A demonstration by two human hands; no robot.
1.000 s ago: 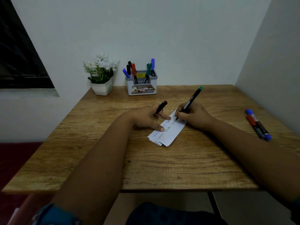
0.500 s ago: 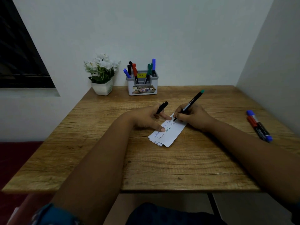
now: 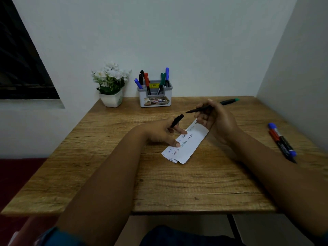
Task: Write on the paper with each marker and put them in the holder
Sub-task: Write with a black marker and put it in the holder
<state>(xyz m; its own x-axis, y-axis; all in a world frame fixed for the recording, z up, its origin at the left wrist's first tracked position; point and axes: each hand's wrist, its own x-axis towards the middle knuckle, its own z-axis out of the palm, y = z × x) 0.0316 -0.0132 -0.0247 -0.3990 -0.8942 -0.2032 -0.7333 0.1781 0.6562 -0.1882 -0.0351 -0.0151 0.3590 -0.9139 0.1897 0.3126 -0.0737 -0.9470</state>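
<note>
Paper (image 3: pixel 188 146) reads "Varsha" repeatedly; holder (image 3: pixel 154 96) label "OPEL".

The writing on the paper (image 3: pixel 184 144) is too small to read, and part of it lies under the left hand's fingertips (image 3: pixel 177 144). The right hand's fingers (image 3: pixel 206 112) cover the middle of the marker (image 3: pixel 229 101), and the holder (image 3: pixel 154 96) label is unreadable.

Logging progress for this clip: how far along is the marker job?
Done: several markers stand in the holder, and the paper carries coloured lines of writing. In hand: the right hand holds the green-ended marker lifted off the paper; the left hand pins the paper and holds its black cap. Left: cap and stow it, then the blue and red markers lying on the table.
</note>
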